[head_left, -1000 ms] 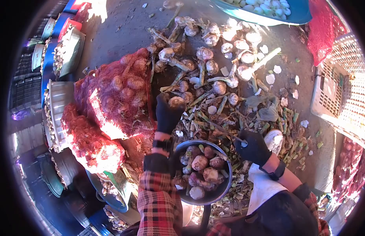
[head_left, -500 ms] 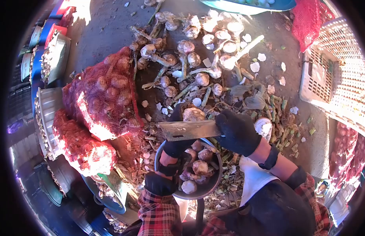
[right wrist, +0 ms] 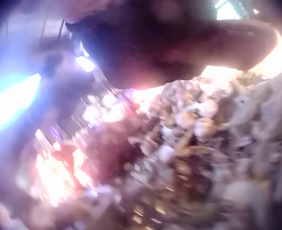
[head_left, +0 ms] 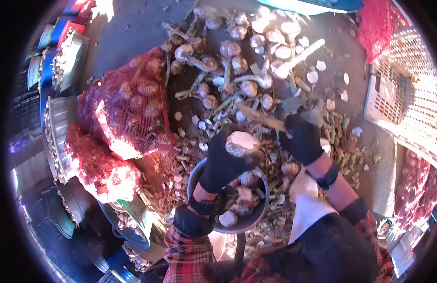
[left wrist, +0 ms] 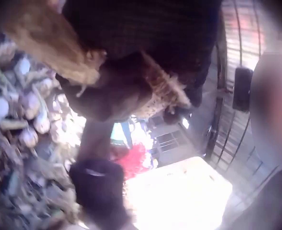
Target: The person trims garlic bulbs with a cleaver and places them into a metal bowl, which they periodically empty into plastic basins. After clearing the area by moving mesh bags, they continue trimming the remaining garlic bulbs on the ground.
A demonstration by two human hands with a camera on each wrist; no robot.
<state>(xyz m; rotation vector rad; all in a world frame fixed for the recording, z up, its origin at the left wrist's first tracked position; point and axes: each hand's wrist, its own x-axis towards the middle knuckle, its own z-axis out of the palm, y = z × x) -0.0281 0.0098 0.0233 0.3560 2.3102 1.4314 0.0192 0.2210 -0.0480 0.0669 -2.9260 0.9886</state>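
Observation:
My gloved left hand (head_left: pixel 223 160) grips a garlic bulb (head_left: pixel 242 143) above the near bucket, its pale side turned up. In my gloved right hand (head_left: pixel 302 140) is the handle of a wide-bladed knife (head_left: pixel 261 117), the worn blade pointing away to the upper left, apart from the bulb. Under my left hand stands a round bucket (head_left: pixel 267 200) with trimmed garlic bulbs (head_left: pixel 228 218) in it. Ahead on the ground lies a heap of garlic with stalks (head_left: pixel 249 88). The right wrist view is blurred, with the dark glove (right wrist: pixel 145 43) across its top.
Red mesh sacks of garlic (head_left: pixel 129 101) stand at the left, beside a grey tub (head_left: pixel 63 137). A white plastic crate (head_left: pixel 392 94) and a red net (head_left: pixel 375 33) are at the right. Cut stalks and peelings (head_left: pixel 341 137) litter the ground; a turquoise basin (head_left: pixel 312 5) sits at the far edge.
My left hand took a bulb from the heap and brought it back over the bucket. The knife came across in front of the bulb, then swung away to the upper right with my right hand.

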